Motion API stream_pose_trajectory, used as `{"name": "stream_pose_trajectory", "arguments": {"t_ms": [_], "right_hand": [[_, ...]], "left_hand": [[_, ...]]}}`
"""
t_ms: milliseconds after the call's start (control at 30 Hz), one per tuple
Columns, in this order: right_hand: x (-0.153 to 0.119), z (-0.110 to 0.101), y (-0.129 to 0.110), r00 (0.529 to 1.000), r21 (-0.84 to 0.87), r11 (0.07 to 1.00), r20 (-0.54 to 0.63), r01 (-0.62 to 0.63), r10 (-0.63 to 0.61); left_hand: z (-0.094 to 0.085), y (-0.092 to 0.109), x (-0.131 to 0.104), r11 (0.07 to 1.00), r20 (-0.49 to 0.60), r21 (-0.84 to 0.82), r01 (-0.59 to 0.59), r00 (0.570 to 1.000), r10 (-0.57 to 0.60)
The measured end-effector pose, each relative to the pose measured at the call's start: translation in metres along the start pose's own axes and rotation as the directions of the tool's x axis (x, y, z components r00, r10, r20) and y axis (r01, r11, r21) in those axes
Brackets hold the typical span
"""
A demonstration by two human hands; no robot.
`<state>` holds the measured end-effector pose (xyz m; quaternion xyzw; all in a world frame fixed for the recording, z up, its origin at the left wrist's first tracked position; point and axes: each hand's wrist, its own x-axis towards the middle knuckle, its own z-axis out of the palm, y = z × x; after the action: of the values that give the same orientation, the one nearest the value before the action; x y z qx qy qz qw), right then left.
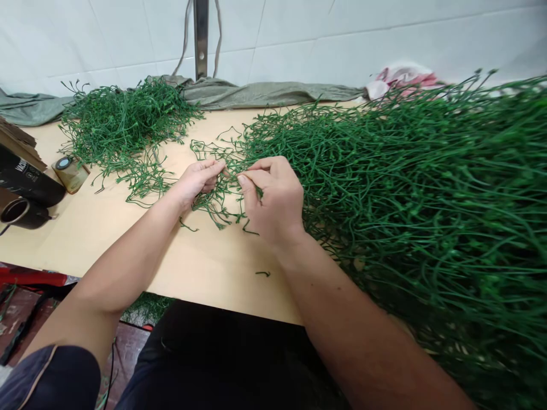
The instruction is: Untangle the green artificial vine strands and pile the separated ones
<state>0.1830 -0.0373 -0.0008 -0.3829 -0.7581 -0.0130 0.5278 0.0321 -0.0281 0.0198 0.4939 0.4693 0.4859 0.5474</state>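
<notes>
My left hand [200, 181] is closed in a pinch over some thin green stems with small forked tips [216, 208]. Just to its right, my right hand [273, 196] also pinches, thumb against bent forefinger. The fingertips of both hands nearly meet, and what they hold between them is too small to make out. A large heap of the green stems [410, 188] lies directly beyond and right of my right hand. To the left of my left hand, looser stems [147, 173] trail toward a smaller green pile [128, 117].
The pale tabletop [222, 267] carries a short loose piece of stem [263, 274] near its front edge. At the left stand a black mug [25, 213], a black cylinder [29, 173] and a small jar [70, 175]. Grey-green cloth [265, 94] runs along the tiled wall.
</notes>
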Motion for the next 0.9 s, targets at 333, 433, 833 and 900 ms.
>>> {"name": "stream_pose_trajectory", "arguments": {"t_ms": [333,433,833,900], "right_hand": [[-0.004,-0.002,-0.017,0.988,0.009,0.993,0.100,0.116,-0.116],[-0.006,-0.002,-0.016,0.969,0.052,0.985,0.180,0.163,-0.170],[-0.004,-0.002,-0.029,0.979,0.179,0.967,0.066,0.181,-0.195],[0.003,-0.002,0.007,0.999,0.028,0.999,-0.049,0.016,-0.015]], "left_hand": [[0.011,0.005,-0.002,0.999,-0.133,0.018,0.038,0.991,-0.035],[0.014,0.002,0.001,0.997,-0.148,-0.003,0.075,0.986,-0.074],[-0.012,-0.003,0.015,0.998,-0.282,-0.063,0.009,0.959,-0.027],[-0.011,-0.004,0.013,0.998,-0.242,-0.065,0.021,0.970,-0.036]]}}
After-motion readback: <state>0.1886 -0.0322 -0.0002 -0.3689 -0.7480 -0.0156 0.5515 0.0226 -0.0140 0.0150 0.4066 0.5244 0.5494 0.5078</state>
